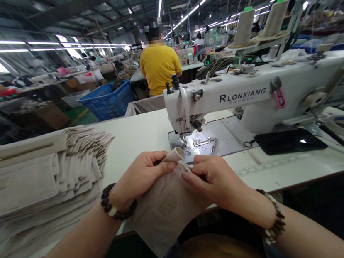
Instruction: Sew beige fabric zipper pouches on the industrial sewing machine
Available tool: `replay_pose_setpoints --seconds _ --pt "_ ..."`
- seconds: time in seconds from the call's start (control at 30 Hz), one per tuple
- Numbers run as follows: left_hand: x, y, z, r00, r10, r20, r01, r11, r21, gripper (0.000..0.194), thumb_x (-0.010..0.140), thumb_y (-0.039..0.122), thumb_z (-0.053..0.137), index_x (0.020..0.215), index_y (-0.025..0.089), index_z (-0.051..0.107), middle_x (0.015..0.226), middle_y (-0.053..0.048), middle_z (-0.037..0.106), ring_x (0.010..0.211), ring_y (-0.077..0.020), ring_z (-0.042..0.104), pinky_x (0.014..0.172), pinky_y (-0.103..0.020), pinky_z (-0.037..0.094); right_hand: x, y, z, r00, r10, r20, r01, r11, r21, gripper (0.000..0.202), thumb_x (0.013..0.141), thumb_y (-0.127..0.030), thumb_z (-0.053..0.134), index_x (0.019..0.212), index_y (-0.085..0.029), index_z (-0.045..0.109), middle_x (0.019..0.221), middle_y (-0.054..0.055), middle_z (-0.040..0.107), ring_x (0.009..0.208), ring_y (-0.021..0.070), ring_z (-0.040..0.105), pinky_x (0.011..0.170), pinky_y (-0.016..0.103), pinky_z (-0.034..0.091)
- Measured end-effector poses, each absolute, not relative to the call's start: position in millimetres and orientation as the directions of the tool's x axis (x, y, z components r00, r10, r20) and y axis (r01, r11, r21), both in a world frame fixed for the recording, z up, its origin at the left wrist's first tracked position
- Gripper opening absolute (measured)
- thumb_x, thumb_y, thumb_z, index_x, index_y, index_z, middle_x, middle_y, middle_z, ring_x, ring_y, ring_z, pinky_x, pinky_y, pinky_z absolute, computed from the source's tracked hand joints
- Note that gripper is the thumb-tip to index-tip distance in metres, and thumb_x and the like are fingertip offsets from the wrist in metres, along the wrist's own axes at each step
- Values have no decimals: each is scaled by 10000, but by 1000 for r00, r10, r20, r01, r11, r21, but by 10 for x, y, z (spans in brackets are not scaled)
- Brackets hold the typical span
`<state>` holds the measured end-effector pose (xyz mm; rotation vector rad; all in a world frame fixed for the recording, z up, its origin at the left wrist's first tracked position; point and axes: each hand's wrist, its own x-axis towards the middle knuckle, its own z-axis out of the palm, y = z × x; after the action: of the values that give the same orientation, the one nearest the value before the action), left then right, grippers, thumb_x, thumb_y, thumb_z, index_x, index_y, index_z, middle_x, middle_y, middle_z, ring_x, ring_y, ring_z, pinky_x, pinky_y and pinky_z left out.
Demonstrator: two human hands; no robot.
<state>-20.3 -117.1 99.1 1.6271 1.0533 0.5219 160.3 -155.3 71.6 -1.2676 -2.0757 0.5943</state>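
A beige fabric panel (169,213) with a stitched rectangular patch hangs over the table's front edge between my hands. My left hand (147,171) is closed on its upper edge, where a strip of the cloth curls up in a small roll. Thumb and fingers of my right hand (210,174) pinch the same edge a little to the right. Just beyond my fingers stand the needle and presser foot of a white sewing machine (194,105); the cloth's top edge lies close in front of its metal plate (222,133). Whether the cloth touches the plate I cannot tell.
At the left lies a tall stack of beige fabric pieces (40,178). A black phone (289,141) rests to the right, behind a clear ruler (267,164). Pink-handled snips (278,93) hang on the machine. A blue basket (109,101) and a person in yellow (160,67) are beyond the table.
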Motion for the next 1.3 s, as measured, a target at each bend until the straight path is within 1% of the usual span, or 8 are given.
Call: replay_pose_setpoints --seconds 0.4,0.57,0.7,0.87,1.03,1.13,1.2,1.3 --pt "-159 -1022 1035 530 815 -235 398 5 917 253 743 385 581 830 151 619 794 -2 631 700 -146 549 629 -226 434 1593 -1478 700 -309 909 281 608 416 -676 373 789 -223 492 445 -139 376 526 -26 380 499 60 350 492 220 225" --pt "-180 -1008 1031 520 814 -260 409 29 912 247 743 382 571 810 146 599 749 2 623 642 -135 539 592 -223 423 1685 -1426 678 -336 917 215 476 363 -801 358 782 -290 513 470 -147 412 554 -23 438 536 73 399 507 214 272" --pt "-236 -942 1071 478 850 -223 566 -104 818 279 758 417 532 772 144 589 720 1 615 637 -143 536 568 -223 397 1801 -1391 606 -381 924 23 315 154 -936 269 730 -342 567 556 -148 502 598 -13 489 549 82 415 488 207 294" --pt "-213 -750 1062 508 845 -166 753 -343 562 293 772 422 491 729 150 590 661 14 595 642 -150 530 558 -219 363 1760 -1365 398 -313 945 -94 316 10 -949 210 689 -316 603 644 -175 454 522 -55 444 458 68 386 419 185 247" --pt "12 -520 796 586 784 -204 800 -521 297 223 791 321 480 735 135 591 687 -21 604 660 -162 544 552 -230 338 1509 -1429 160 -231 972 36 572 166 -803 167 694 -167 570 742 -189 412 581 -38 508 521 107 481 465 199 309" --pt "132 -426 577 632 733 -252 772 -570 281 161 763 265 521 734 133 608 727 -46 625 687 -173 556 566 -238 341 1621 -1516 128 -294 946 137 764 319 -560 107 719 -134 540 776 -179 461 660 9 579 568 146 534 485 229 321" --pt "162 -391 477 649 712 -268 759 -586 282 151 768 249 519 724 138 611 724 -49 628 675 -170 556 561 -241 338 1976 -1539 198 -290 940 178 786 340 -516 68 740 -184 550 770 -185 489 651 5 590 556 148 551 490 237 352" --pt "144 -362 422 663 698 -269 747 -596 294 170 791 261 503 729 142 606 730 -50 628 669 -165 552 556 -242 332 2828 -1481 437 103 920 379 801 149 -579 141 765 -331 555 772 -191 536 625 6 581 528 139 564 498 243 412"
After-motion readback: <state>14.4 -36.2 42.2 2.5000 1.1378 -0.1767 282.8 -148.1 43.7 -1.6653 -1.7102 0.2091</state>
